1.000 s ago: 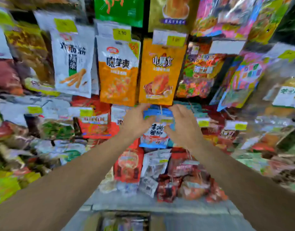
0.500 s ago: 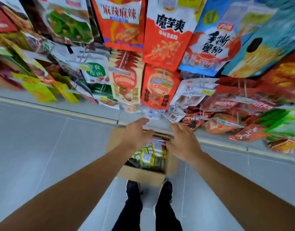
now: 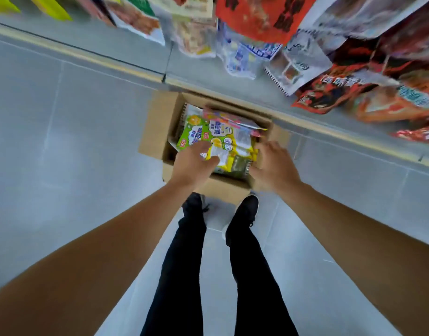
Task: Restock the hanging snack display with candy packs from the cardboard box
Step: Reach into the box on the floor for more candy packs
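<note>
An open cardboard box [image 3: 157, 132] stands on the floor below the hanging snack display [image 3: 262, 18]. Inside it lie several candy packs [image 3: 201, 133], green and yellow on top, with pink ones behind. My left hand [image 3: 193, 164] reaches into the box, and its fingers lie on the near edge of the top yellow pack. At the right side of the stack my right hand [image 3: 273, 166] has its fingers dipping down next to the packs. Whether it grips one is unclear through the blur.
Red, white and orange snack bags [image 3: 334, 93] hang low to the right, just above the box. The display's grey base ledge with a yellow strip [image 3: 107, 60] runs behind the box. My dark shoes [image 3: 247, 207] stand right at its near side on grey floor tiles.
Both hands left the blue bag on the display and dropped to the box. The view tilted down from the hanging bags to the floor, and the hands now reach the packs.
</note>
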Motion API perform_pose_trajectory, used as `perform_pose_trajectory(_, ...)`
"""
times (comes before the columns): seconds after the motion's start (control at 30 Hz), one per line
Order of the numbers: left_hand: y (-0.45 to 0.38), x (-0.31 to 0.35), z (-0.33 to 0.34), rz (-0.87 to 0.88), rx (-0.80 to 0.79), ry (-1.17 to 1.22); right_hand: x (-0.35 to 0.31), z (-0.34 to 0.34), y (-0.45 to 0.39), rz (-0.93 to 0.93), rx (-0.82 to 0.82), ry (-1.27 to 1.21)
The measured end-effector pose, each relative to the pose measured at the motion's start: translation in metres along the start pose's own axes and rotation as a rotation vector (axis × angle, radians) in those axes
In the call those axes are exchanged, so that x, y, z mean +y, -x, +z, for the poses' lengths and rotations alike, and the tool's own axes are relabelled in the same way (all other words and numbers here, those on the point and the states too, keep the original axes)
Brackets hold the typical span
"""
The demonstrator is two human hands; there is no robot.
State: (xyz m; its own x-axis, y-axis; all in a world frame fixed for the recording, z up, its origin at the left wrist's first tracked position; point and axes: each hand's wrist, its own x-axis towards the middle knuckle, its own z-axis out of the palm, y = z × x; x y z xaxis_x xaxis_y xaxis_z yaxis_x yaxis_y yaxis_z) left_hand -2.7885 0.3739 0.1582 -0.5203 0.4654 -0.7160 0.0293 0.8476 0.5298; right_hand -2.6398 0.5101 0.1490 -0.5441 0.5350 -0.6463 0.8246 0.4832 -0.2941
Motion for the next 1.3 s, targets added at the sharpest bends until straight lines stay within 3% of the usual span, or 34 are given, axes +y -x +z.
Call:
perform_pose_trajectory(0.27, -0.099, -0.086, 0.085, -0.166, -0.006, 0.09, 0.057, 0.128, -0.085, 0.096, -0.118, -0.103)
perform_pose_trajectory(0.4, -0.153, -0.117, 0.114, -0.219, 0.019, 0.17, 0.079, 0.175, -0.141, 0.098, -0.089, -0.146)
perform_pose_trajectory(0.73, -0.247, -0.155, 0.159, -0.254, 0.053, 0.33, 0.096, 0.238, -0.267, -0.039, 0.051, 0.02)
perform_pose_trajectory(1.03, -0.24, -0.153, 0.144, -0.233, 0.096, 0.496, 0.078, 0.207, -0.247, -0.034, 0.29, -0.099)
perform_pose_trajectory(1.13, -0.225, -0.139, 0.132, -0.26, 0.091, 0.616, 0.068, 0.178, -0.217, -0.152, 0.351, -0.203)
perform_pose_trajectory(1.2, -0.218, -0.13, 0.128, -0.296, 0.077, 0.672, 0.064, 0.164, -0.201, -0.168, 0.33, -0.337)
perform_pose_trajectory(1.3, -0.21, -0.122, 0.123, -0.283, 0.047, 0.658, 0.063, 0.147, -0.188, 0.028, 0.157, -0.626)
